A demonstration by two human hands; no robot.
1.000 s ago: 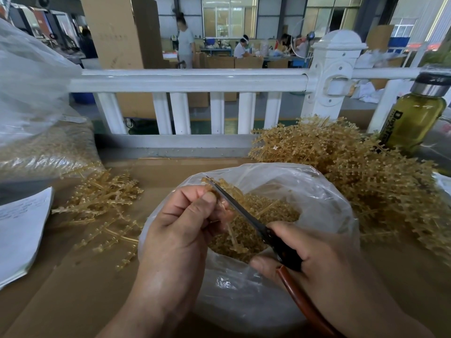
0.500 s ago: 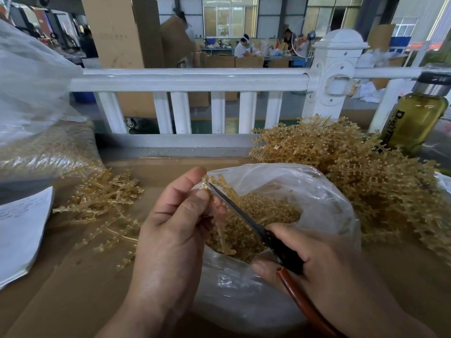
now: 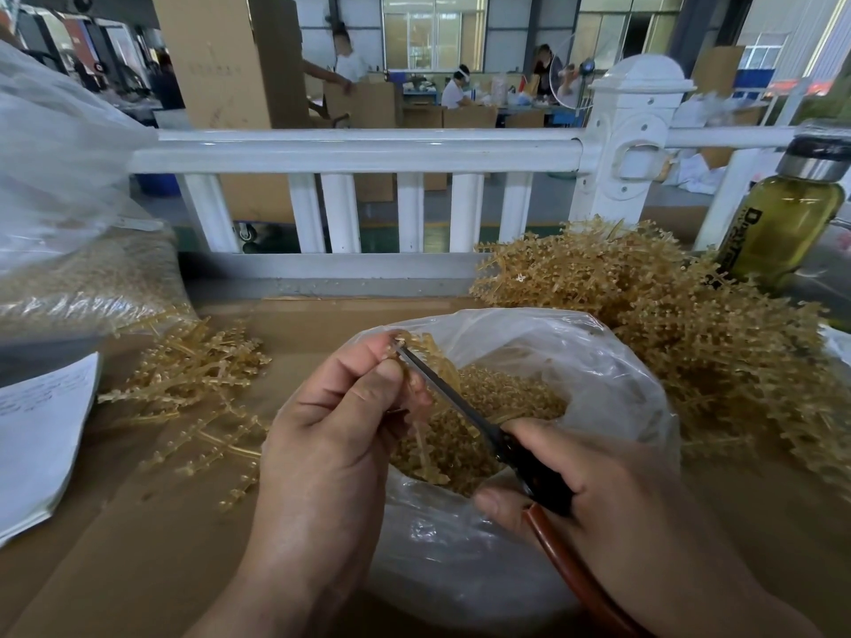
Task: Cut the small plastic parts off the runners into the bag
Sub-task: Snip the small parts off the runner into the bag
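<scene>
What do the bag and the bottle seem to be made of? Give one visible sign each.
Bag: thin clear plastic film, glossy; crinkled, shows cut parts inside.
Bottle: glass or hard clear plastic, unclear which; smooth, see-through, yellow-green inside.

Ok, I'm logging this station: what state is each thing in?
left hand, pinching a runner above the bag
right hand, gripping the scissors
scissors, blades look closed, tip at the runner
bag, open, holding cut parts
bottle, upright, capped
uncut runner pile, heaped right of the bag

Two hands (image 3: 322, 458) (image 3: 617, 513), two bags (image 3: 598, 389) (image 3: 69, 177), two runner heaps (image 3: 193, 384) (image 3: 667, 324), one scissors (image 3: 453, 396)
</scene>
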